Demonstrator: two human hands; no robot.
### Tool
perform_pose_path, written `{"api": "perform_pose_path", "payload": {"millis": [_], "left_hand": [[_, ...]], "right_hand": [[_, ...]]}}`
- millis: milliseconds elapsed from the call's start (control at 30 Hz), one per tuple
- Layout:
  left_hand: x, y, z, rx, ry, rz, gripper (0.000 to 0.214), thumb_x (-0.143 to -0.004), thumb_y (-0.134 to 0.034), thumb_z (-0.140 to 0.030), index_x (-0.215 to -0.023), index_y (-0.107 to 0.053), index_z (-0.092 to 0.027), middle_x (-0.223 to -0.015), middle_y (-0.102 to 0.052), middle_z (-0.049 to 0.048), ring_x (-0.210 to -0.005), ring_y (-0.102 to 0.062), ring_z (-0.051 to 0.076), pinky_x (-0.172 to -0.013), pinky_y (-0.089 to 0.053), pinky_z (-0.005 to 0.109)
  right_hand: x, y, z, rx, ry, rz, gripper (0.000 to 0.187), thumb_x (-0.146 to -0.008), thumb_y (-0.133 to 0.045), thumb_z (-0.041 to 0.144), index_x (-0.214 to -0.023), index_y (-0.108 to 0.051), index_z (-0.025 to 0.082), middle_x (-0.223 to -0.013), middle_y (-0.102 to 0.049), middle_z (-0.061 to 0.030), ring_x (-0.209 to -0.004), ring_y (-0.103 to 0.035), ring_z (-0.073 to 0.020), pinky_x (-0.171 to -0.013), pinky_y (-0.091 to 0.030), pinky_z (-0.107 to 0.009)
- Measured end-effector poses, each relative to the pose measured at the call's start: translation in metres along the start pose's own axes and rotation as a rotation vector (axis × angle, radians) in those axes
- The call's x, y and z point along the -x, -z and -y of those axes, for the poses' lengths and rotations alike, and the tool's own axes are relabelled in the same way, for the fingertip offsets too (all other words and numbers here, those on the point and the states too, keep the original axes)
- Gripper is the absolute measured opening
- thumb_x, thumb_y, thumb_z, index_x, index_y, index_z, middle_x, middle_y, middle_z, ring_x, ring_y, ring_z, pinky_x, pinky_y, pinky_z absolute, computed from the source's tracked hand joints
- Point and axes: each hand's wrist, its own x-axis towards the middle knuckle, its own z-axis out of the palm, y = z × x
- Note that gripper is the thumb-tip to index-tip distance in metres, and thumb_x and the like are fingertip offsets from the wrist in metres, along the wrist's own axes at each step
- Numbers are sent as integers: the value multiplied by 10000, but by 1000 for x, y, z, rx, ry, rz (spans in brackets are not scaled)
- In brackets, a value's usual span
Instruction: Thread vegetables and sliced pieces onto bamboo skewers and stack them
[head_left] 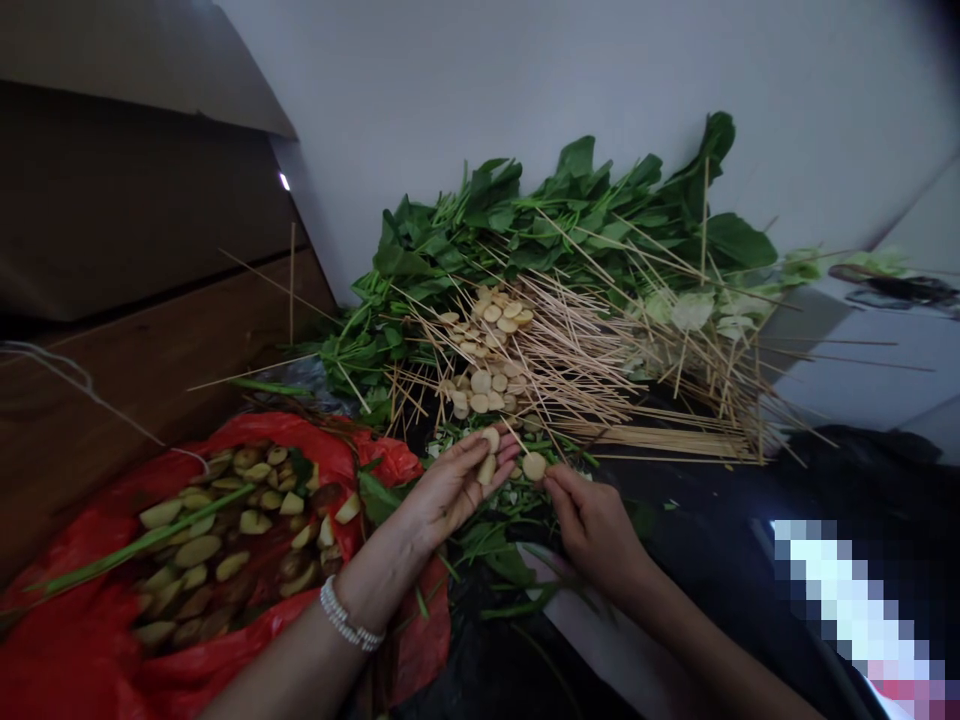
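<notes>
My left hand (459, 482) is palm up over the greens, its thumb and fingers holding a few pale potato slices (487, 469). Close by on the right, my right hand (592, 515) pinches a round potato slice (534, 466) at its edge. A thin wooden skewer (516, 437) runs from near my left fingers to that slice; whether it pierces the slice I cannot tell. Just beyond both hands, potato slices threaded on skewers (487, 383) lie in a pile, their bare sticks (577, 365) fanning out to the right.
An open red plastic bag (255, 430) with cut potato pieces (196, 550) lies at left. Leafy greens (570, 200) line the white wall behind. Pale leaves (691, 310) and loose skewers (675, 436) are at right. A wooden surface (187, 340) borders the left; a pixelated bright object (847, 600) is lower right.
</notes>
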Motion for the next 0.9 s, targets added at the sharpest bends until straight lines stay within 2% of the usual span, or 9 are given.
{"api": "perform_pose_path", "payload": {"millis": [100, 200, 333, 500, 900], "left_hand": [[0, 1, 0, 2, -13, -17, 188, -880, -553, -57, -999, -692, -98, -1095, -706, 143, -804, -699, 130, -676, -578, 203], [-1, 3, -2, 12, -46, -35, 186, -869, -571, -48, -1001, -697, -85, -967, -719, 109, -695, -671, 85, -586, -546, 144], [-4, 6, -4, 49, -99, -83, 186, -867, -576, -44, -1002, -697, -83, -791, -692, 56, -628, -640, 67, -562, -535, 133], [-6, 10, -6, 89, -129, -128, 134, -839, -603, -27, -900, -700, -95, -790, -688, 44, -635, -637, 69, -555, -528, 132], [-4, 6, -8, 69, -104, -109, 133, -811, -641, -18, -899, -707, -93, -742, -682, 25, -605, -624, 54, -539, -517, 110]], "right_hand": [[2, -2, 2, -16, -8, 38, 257, -950, -365, 237, -706, -445, 221, -595, -473, 33, -531, -452, -121, -548, -285, -248], [4, -4, 3, -34, -32, 91, 245, -949, -367, 240, -725, -464, 220, -598, -483, 32, -540, -465, -124, -559, -290, -249], [7, -7, 2, -33, -56, 134, 240, -949, -365, 249, -755, -502, 215, -631, -531, 14, -582, -508, -136, -589, -309, -251], [8, -8, 0, -12, -71, 148, 242, -943, -368, 255, -752, -509, 213, -641, -547, 1, -598, -522, -145, -606, -321, -254], [7, -9, 1, 16, -72, 179, 268, -941, -347, 257, -714, -484, 218, -637, -556, -11, -588, -522, -149, -597, -319, -259]]}}
